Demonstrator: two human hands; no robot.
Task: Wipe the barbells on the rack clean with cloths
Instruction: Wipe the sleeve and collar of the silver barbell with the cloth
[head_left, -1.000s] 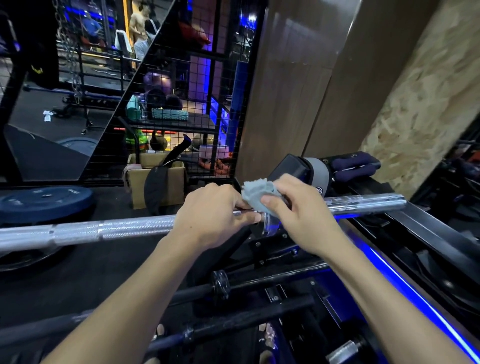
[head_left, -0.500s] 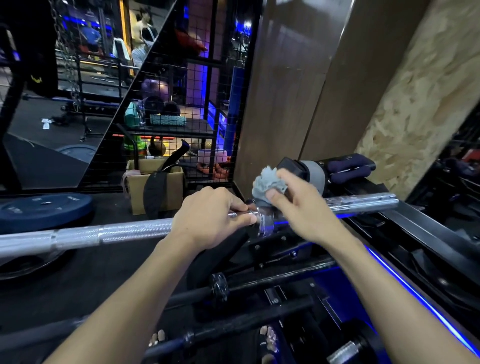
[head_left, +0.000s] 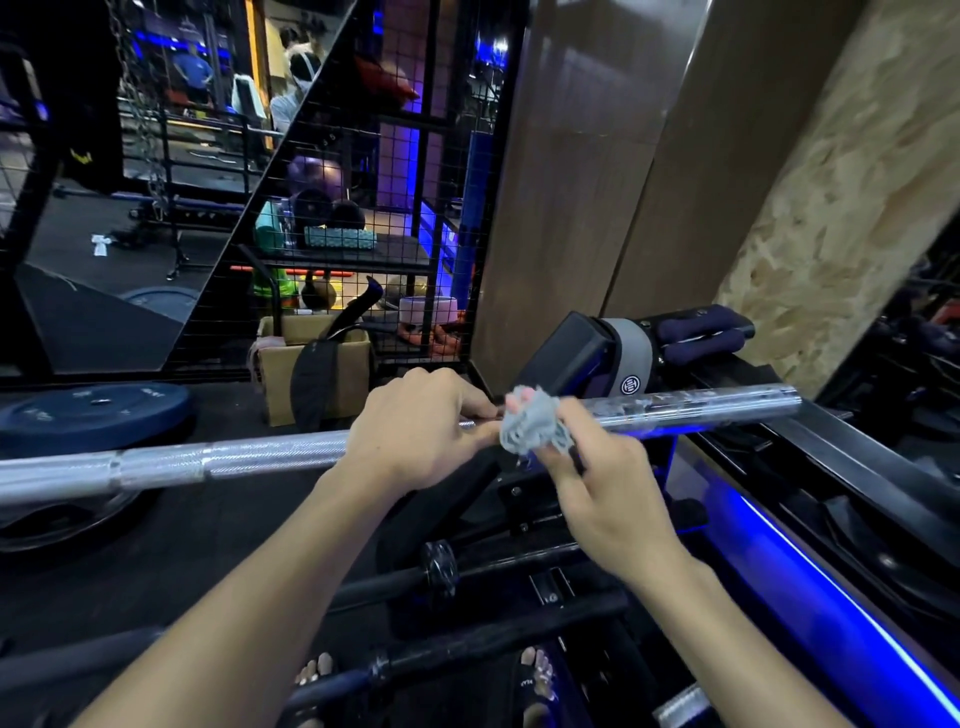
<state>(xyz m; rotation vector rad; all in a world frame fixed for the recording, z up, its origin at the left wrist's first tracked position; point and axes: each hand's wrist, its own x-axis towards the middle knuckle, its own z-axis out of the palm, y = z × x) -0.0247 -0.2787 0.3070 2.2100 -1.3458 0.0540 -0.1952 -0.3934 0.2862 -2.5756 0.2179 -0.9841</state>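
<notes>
You are working on the silver barbell (head_left: 218, 462), the top bar on the rack (head_left: 519, 499), and it serves here as the landmark. Your left hand (head_left: 415, 431) is gripping its shaft, fingers curled over the top, just left of the collar. Your right hand (head_left: 602, 488) is pinching a crumpled grey cloth (head_left: 530, 426) and pressing it against the bar at the collar, right beside your left hand. Judging by this, you are cleaning the collar; nothing is showing whether the long knurled stretch to the left or the smooth sleeve (head_left: 717, 402) to the right is already wiped. Below the silver barbell, two black bars (head_left: 519, 566) are lying on lower rungs, and they appear to be waiting, so most of the job is probably lying ahead.

Under the silver barbell, dark rubber floor (head_left: 156, 561) is spreading out. Behind its left end a dark weight plate (head_left: 88, 415) is lying flat. Behind its middle a cardboard box (head_left: 280, 374) is standing against a wire mesh partition (head_left: 363, 208). Behind its right end wooden wall panels (head_left: 623, 182) are rising, and below it a blue light strip (head_left: 831, 587) is glowing.
</notes>
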